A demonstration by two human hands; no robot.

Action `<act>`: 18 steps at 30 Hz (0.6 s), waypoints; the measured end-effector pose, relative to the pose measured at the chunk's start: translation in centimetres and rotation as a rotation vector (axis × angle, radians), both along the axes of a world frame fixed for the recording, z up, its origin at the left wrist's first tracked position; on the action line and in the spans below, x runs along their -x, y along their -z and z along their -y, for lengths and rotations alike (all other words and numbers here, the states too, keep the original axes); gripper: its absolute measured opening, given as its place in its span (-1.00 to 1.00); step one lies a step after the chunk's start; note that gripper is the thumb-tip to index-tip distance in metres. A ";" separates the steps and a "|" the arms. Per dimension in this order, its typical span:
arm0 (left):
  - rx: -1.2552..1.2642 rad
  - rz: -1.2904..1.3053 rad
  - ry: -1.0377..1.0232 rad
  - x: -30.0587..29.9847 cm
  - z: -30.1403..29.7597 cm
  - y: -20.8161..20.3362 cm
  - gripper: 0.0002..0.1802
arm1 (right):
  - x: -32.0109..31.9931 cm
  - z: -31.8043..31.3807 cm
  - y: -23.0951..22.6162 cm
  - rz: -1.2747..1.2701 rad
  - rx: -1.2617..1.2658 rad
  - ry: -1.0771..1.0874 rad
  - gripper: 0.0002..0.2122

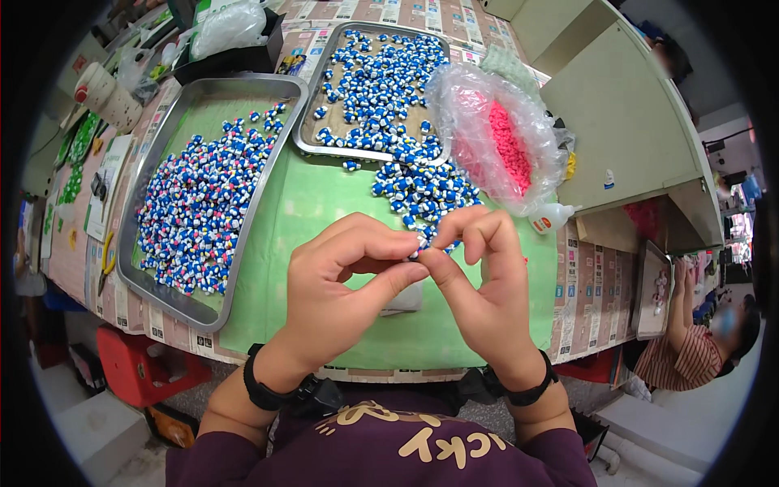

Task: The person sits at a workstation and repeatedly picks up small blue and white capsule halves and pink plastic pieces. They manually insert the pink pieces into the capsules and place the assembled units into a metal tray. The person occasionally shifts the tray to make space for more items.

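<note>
**Two hands pinch a tiny piece over a green worktop**

A person sits at a green worktop (324,203), both hands raised together just above its near edge. The left hand (345,280) and right hand (479,276) meet fingertip to fingertip, closed narrowly on one small blue and white piece (423,251). It is mostly hidden between thumbs and forefingers, so its long axis cannot be told. It sits at the meeting point, equally close to both hands.

Just beyond the fingertips, on the far side, lies a loose heap of like pieces (422,191), spilling from the far tray (302,140). That heap is slightly nearer the right hand. A second tray (134,280), also full of pieces, lies to the left, well apart. A clear bag of pink parts (507,146) stands far right, with a small white bottle (550,217) just beside it.
</note>
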State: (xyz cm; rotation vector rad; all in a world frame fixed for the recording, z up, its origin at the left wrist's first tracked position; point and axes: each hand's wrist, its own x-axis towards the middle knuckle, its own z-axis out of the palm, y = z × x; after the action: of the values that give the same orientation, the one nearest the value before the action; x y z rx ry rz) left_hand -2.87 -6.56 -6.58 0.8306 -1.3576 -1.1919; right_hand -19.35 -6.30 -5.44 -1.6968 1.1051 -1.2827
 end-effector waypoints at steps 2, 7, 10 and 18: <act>0.032 0.014 0.024 -0.5 0.0 0.1 -0.78 | 0.6 0.1 -0.2 0.032 -0.064 -0.042 -0.74; 0.185 0.178 -0.050 -2.5 0.6 0.2 -0.82 | 3.7 0.5 -1.1 0.153 -0.140 -0.057 -0.72; 0.163 0.256 -0.266 -5.9 1.0 0.9 -0.84 | 7.4 0.6 -1.2 -0.092 -0.116 0.150 -0.78; -0.069 0.858 -0.727 -17.2 1.0 1.4 -0.82 | 11.1 -1.1 3.3 -0.579 -0.249 0.038 -0.89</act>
State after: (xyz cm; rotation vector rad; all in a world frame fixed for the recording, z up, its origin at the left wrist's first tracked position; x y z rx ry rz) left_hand 14.35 -7.57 -7.93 1.8191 -1.4452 -0.2884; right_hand -30.41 -5.17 -8.71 -1.9056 1.5570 -0.6395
